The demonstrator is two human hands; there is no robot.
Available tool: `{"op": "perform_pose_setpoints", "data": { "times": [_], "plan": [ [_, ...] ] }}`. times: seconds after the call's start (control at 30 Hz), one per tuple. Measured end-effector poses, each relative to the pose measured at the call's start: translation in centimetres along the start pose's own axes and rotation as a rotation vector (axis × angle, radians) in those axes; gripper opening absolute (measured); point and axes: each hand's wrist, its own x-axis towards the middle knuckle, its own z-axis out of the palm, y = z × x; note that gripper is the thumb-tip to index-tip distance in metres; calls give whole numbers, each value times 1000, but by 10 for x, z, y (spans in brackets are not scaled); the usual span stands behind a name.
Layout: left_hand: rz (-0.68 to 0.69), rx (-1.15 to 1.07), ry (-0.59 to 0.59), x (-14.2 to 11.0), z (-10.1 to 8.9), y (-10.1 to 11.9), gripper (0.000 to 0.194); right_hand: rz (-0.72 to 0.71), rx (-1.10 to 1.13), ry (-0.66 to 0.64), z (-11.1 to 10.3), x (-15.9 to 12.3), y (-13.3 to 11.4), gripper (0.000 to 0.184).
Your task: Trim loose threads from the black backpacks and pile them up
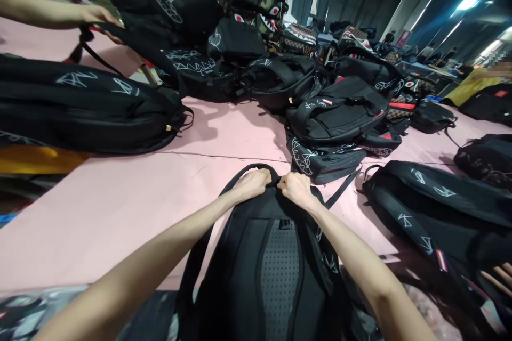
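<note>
A black backpack (276, 261) lies back-side up in front of me on the pink table (120, 202), its perforated back panel facing the camera. My left hand (252, 184) and my right hand (296, 189) are side by side at its far top edge. Both are closed, gripping the fabric beside the top handle loop (256, 169). A shoulder strap (192, 272) runs down the left side of the backpack.
Black backpacks with white line drawings are piled across the back (340, 112), at the left (84, 106) and at the right (440, 208). Another person's arm (52, 13) reaches onto a bag at the top left. Someone's fingers (500, 277) show at the right edge.
</note>
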Motion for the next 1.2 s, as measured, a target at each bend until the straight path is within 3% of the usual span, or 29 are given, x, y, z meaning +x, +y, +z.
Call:
{"op": "perform_pose_setpoints", "data": {
  "times": [0.1, 0.23, 0.3, 0.37, 0.47, 0.53, 0.6, 0.67, 0.73, 0.8, 0.87, 0.97, 1.1, 1.2],
  "plan": [
    [23, -139, -17, 5, -21, 8, 21, -3, 279, 69, -5, -1, 18, 22],
    [170, -371, 98, 11, -47, 21, 33, 99, 903, 224, -7, -3, 50, 36],
    [277, -254, 93, 6, -51, 23, 28, 143, 1063, 279, -6, -4, 61, 44],
    [324, -46, 74, -7, -51, 20, 34, 129, 1067, 284, -4, -4, 66, 45],
    [54, 198, 115, -29, -59, 9, 51, 60, 970, 244, -1, 5, 57, 34],
    [-153, 189, 56, -38, -72, 0, 48, -44, 955, 209, 3, 18, 40, 32],
    [-232, -10, -119, -42, -84, -6, 38, -229, 1014, 125, 8, 34, 15, 31],
    [-276, -357, -306, -43, -91, -10, 35, -415, 1081, -10, 14, 47, -9, 32],
    [-300, -713, -446, -47, -89, -12, 38, -461, 1134, -137, 22, 54, -25, 32],
    [-282, -947, -516, -57, -82, -12, 42, -407, 1173, -204, 29, 56, -28, 32],
    [-246, -1052, -518, -77, -75, -13, 43, -348, 1205, -211, 31, 55, -19, 34],
    [-213, -1061, -436, -128, -69, -22, 47, -291, 1227, -155, 27, 51, 0, 35],
    [-316, -989, -408, -212, -57, -45, 40, -231, 1252, -100, 22, 49, 12, 37],
    [-344, -1016, -361, -255, -38, -52, 41, -213, 1251, -103, 24, 49, 12, 37]
  ]
}}
